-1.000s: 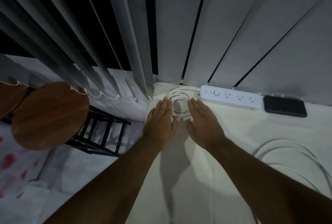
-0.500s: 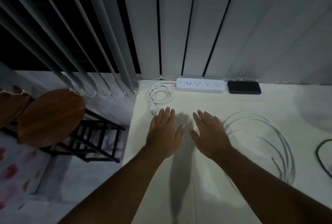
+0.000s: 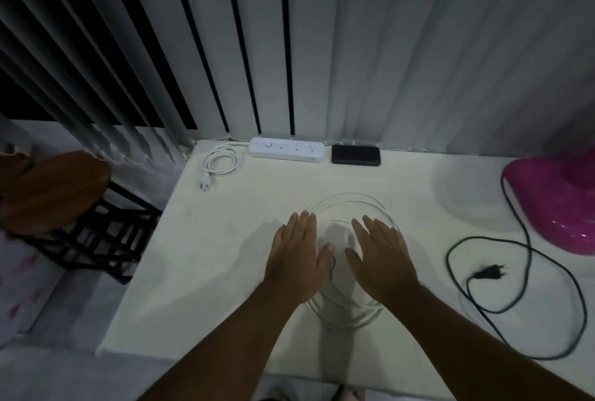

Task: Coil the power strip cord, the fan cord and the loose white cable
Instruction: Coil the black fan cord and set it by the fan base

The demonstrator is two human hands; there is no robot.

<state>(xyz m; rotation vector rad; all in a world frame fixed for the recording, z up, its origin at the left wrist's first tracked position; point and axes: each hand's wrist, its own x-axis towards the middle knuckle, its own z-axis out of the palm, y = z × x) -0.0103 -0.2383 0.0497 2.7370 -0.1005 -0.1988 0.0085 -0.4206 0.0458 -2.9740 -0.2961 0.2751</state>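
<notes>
The white power strip point(image 3: 286, 149) lies at the back of the table, its white cord point(image 3: 221, 162) in a neat coil to its left with the plug at the table's left edge. The loose white cable point(image 3: 351, 200) lies in wide loops mid-table. My left hand point(image 3: 297, 255) and my right hand point(image 3: 380, 254) hover flat over those loops, fingers apart, holding nothing. The pink fan point(image 3: 557, 201) stands at the right, its black cord point(image 3: 528, 275) sprawled in loose loops with its plug inside them.
A black flat device point(image 3: 355, 155) lies right of the power strip. Vertical blinds point(image 3: 322, 46) hang behind the white table point(image 3: 206, 272). A round wooden stool point(image 3: 54, 191) on a black frame stands left of the table, lower down.
Both hands have drawn back from the coiled power strip cord at the back left and moved right, over the loose white cable. The view has swung right, bringing the fan in.
</notes>
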